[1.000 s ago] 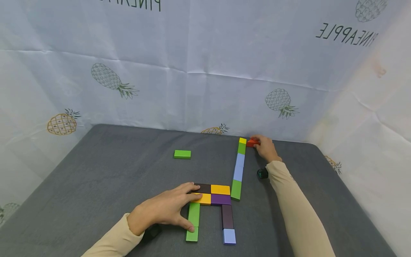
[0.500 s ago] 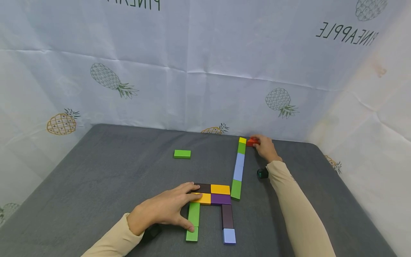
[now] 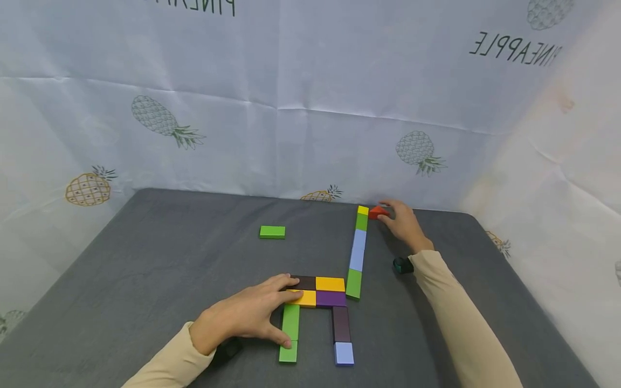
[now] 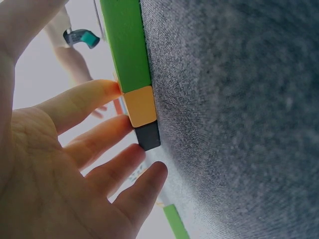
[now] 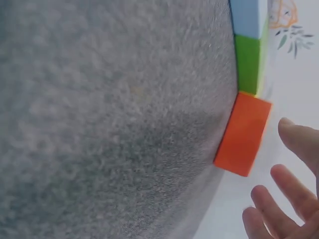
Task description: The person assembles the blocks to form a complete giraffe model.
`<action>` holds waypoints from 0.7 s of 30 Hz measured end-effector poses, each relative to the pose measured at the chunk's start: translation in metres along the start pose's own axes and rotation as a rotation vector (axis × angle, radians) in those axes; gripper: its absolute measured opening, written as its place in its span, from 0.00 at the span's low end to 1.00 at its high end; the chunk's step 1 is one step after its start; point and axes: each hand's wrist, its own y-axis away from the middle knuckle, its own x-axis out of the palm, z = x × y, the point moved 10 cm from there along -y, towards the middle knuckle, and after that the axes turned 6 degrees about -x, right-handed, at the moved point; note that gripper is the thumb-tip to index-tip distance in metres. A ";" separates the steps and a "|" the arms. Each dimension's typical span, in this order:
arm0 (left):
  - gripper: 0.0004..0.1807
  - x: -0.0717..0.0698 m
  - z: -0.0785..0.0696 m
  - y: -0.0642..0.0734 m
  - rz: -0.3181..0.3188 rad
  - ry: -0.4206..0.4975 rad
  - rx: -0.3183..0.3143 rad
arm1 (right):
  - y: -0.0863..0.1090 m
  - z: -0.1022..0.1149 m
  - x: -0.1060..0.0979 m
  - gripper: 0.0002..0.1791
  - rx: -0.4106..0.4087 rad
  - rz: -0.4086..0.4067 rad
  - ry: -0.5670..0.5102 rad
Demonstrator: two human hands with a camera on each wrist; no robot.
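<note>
My left hand (image 3: 249, 312) rests with spread fingers on a flat layout of blocks. Its fingertips touch a black block (image 3: 305, 282) and a yellow block (image 3: 306, 298), while the thumb lies on a green block (image 3: 288, 353). A purple block (image 3: 331, 299) and another yellow block (image 3: 330, 284) adjoin them. At the far end of a long row stands a red triangular block (image 3: 377, 213), beside a small yellow block (image 3: 363, 210). Just right of it is my right hand (image 3: 406, 226); in the right wrist view, its relaxed fingers are apart from the red block (image 5: 242, 134).
The row runs through light blue blocks (image 3: 358, 250) to a green block (image 3: 354, 284) near the layout. A lone green block (image 3: 273, 232) lies farther back. Dark plum (image 3: 341, 324) and light blue (image 3: 344, 354) blocks form the right leg. Behind the grey table (image 3: 194, 242) hangs a pineapple-print curtain (image 3: 291, 151).
My right hand has let go of the red triangular block and drawn slightly right, showing more of it. My left hand stays in place. The head view has shifted a little.
</note>
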 end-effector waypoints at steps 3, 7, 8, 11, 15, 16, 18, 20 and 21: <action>0.46 0.000 0.001 0.000 0.000 0.000 0.003 | 0.005 0.007 -0.002 0.27 -0.019 -0.007 0.001; 0.46 0.000 0.001 0.000 -0.003 0.001 0.005 | 0.011 0.015 -0.003 0.27 -0.043 -0.010 0.007; 0.47 0.000 0.000 0.000 -0.003 0.002 0.006 | 0.013 0.017 -0.003 0.27 -0.050 -0.009 0.006; 0.47 0.000 0.000 0.000 0.000 0.005 0.006 | 0.018 0.023 -0.004 0.27 -0.064 -0.011 -0.007; 0.47 0.000 -0.001 0.001 0.001 0.010 0.006 | 0.024 0.032 -0.006 0.26 -0.095 -0.030 -0.023; 0.47 -0.001 -0.001 0.001 0.000 0.010 0.006 | 0.026 0.034 -0.007 0.26 -0.101 -0.033 -0.025; 0.46 -0.001 -0.002 0.001 -0.001 0.010 0.007 | 0.028 0.039 -0.007 0.26 -0.113 -0.036 -0.030; 0.46 -0.001 -0.002 0.001 -0.001 0.008 0.008 | 0.031 0.043 -0.006 0.27 -0.124 -0.035 -0.035; 0.46 -0.001 -0.002 0.001 0.000 0.008 0.007 | 0.032 0.045 -0.006 0.27 -0.130 -0.033 -0.038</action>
